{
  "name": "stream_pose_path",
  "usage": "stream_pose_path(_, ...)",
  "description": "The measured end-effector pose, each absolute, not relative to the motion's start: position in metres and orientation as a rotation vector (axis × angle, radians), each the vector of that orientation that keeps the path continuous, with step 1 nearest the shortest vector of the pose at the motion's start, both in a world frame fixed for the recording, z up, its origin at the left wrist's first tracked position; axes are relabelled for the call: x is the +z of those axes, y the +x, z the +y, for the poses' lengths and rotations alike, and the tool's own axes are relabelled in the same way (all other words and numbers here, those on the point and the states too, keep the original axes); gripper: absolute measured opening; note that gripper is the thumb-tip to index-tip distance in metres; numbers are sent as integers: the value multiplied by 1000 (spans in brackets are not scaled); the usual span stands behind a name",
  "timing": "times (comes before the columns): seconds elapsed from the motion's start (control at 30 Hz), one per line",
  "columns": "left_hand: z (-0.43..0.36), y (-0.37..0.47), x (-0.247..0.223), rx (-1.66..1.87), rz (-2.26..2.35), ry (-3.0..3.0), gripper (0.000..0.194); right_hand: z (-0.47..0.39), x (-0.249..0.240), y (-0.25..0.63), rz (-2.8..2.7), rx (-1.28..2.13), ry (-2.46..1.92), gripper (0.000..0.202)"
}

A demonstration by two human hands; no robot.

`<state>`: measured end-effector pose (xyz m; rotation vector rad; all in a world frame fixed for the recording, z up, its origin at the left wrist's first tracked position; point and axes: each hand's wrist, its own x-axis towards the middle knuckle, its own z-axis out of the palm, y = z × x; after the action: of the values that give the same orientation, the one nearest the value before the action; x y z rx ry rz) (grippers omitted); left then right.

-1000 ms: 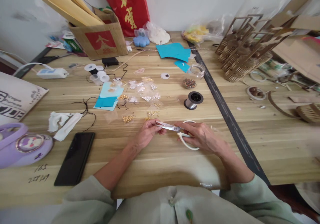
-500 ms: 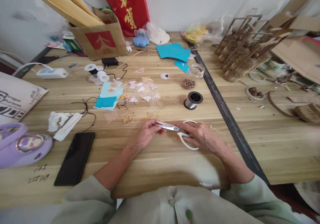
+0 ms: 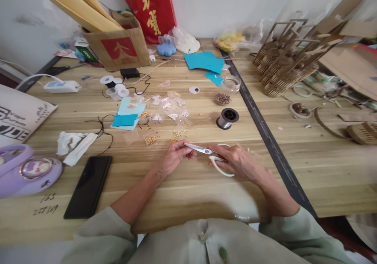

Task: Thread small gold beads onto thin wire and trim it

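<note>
White-handled scissors (image 3: 207, 151) are in my right hand (image 3: 237, 158), its fingers around the handle loops. Their blades point left and reach the fingertips of my left hand (image 3: 176, 154), which are pinched together. What those fingertips hold is too small to make out. Just beyond my left hand lie small gold beads (image 3: 178, 133), and a pile of gold beads (image 3: 151, 140) is a little to the left. A black spool of clear line (image 3: 227, 118) stands upright beyond the scissors. Behind it is a clear jar (image 3: 231, 85) beside multicoloured beads (image 3: 223, 98).
A black phone (image 3: 88, 187) lies left of my left forearm, near white tissue (image 3: 79, 146) and black cord (image 3: 103, 128). Small clear packets (image 3: 167, 105) and blue sheets (image 3: 126, 118) lie ahead. Wooden lantern-like baskets (image 3: 282, 67) stand at the back right, beyond a dark strip (image 3: 265, 134).
The scissor blades look more closed than before, their tips still at my left fingertips. Both hands have stayed in nearly the same place.
</note>
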<state>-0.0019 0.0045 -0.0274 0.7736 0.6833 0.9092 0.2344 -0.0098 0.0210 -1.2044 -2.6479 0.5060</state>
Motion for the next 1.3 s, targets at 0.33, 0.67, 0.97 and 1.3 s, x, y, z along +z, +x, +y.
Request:
stream_pose_path(0.33,3,-1,-21,885,681,956,12,-3,15,227,-1966,1163,-1163,42)
stream_pose_path(0.67,-2,-2,-6,885,618,954,11,3,-2,205,-1383,1863,-852,41)
stream_pose_path(0.97,9,-10,-5,973,780,1095,14,9,0,215,-1489,1682,-1040,40)
stream_pose_path(1.3,9,-11,9,706,1123,1396,20,19,-11,230,-1388,1349,-1193,46)
